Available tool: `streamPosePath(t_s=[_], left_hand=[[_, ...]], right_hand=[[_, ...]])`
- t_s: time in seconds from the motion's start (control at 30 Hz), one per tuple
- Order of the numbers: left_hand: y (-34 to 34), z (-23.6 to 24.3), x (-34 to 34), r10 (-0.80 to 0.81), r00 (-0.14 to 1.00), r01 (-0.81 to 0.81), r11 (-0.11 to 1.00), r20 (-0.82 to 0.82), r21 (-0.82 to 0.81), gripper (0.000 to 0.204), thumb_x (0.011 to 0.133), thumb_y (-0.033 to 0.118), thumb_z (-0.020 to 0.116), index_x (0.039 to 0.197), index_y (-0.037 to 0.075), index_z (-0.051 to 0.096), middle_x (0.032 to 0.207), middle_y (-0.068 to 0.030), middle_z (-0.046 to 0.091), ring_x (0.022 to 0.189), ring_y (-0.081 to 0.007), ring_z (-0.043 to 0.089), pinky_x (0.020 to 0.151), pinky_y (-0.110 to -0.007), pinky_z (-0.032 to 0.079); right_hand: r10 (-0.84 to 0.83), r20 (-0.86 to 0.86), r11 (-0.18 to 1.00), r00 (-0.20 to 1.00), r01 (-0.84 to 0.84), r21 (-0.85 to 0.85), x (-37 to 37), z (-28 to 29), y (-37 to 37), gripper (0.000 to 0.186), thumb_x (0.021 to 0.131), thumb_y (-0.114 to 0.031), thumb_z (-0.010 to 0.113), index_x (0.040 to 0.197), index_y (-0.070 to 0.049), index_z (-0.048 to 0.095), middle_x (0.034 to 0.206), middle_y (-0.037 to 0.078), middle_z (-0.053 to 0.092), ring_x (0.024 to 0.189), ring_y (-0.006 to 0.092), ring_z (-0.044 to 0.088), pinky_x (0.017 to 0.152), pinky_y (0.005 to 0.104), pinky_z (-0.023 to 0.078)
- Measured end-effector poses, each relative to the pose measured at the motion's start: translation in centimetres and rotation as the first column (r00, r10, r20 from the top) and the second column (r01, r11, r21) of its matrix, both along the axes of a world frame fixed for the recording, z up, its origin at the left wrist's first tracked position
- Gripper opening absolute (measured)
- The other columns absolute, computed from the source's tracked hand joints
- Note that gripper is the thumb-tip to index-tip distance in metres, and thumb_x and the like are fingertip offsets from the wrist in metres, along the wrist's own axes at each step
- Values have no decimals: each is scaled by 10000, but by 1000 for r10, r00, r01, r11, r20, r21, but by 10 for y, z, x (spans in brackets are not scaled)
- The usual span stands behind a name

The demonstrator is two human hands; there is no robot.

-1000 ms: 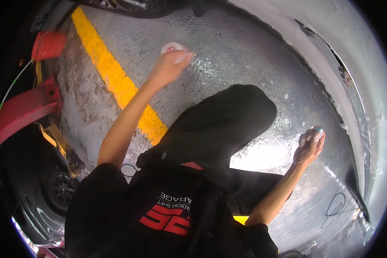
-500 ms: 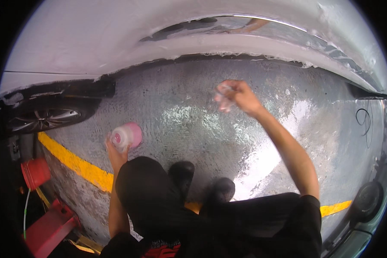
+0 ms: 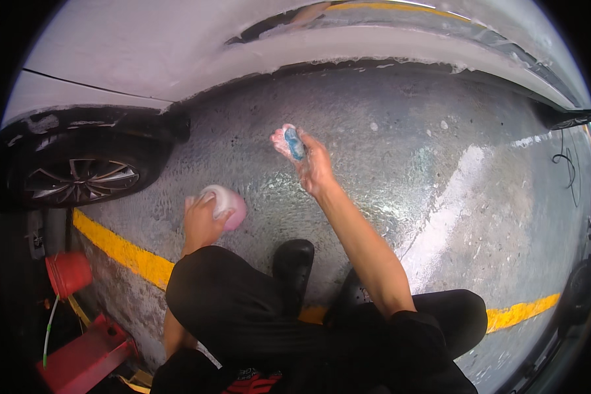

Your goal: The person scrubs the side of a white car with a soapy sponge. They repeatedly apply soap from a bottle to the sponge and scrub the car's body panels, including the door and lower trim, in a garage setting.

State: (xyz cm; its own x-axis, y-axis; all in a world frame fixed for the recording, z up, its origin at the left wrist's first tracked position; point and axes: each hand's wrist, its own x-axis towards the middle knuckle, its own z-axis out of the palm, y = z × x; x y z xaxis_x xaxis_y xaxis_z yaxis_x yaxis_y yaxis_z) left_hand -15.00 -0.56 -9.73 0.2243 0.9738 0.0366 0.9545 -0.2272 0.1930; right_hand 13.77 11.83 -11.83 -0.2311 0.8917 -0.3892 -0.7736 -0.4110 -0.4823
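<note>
My left hand [image 3: 202, 224] is wrapped over the white upper part of a rounded container of pink liquid [image 3: 237, 211], held tilted above the wet floor left of my feet. My right hand [image 3: 313, 161] is stretched forward, palm partly turned up, its fingers curled about a small blue lump [image 3: 295, 144]. White foam coats those fingers. Beyond both hands rises the lower side of a pale car [image 3: 210, 85], streaked with suds; neither hand touches it.
A car wheel [image 3: 82, 182] stands at the left. Below it are a red bucket [image 3: 70, 274] and a red metal piece [image 3: 88, 354]. A yellow line [image 3: 121, 251] crosses the floor behind my feet. A thin dark cable [image 3: 565, 164] lies at the far right.
My right hand has moved left, and the blue lump now shows in it. My left hand has shifted from the container's side to over its upper part. The view has shifted too.
</note>
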Motion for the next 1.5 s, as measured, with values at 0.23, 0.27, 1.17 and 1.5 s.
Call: streamPosePath(t_s=[0.23,0.27,1.17,1.5], left_hand=[[66,73,82,-425,888,451,879,174,-152,464,879,428,798,972,-26,761,1009,-217,740,966,-423,668,1032,-508,409],[79,78,100,-472,867,497,841,158,-213,457,885,434,789,944,-18,758,968,-215,736,941,-422,665,1017,-502,415],[231,143,305,-841,541,593,378,4,-711,447,836,445,823,927,8,795,870,-226,761,816,-381,742,755,-477,562],[244,149,330,-872,489,551,329,-23,-767,455,812,462,844,874,13,812,816,-195,760,746,-333,738,684,-446,556]], right_hand=[[-128,-68,985,989,135,106,-13,8,-15,403,1118,-210,536,1374,101,551,1303,258,684,1220,362,698,1114,464,566],[-164,-105,979,981,175,104,-8,7,-13,399,1111,-215,557,1356,100,566,1277,255,698,1194,359,712,1093,465,578],[-435,-191,885,880,457,90,103,27,31,458,1106,-395,591,1250,36,637,1205,199,725,1085,263,720,947,400,610],[-467,-187,872,864,486,66,97,29,35,481,1109,-408,586,1270,42,640,1182,155,714,1043,227,714,905,363,610]])
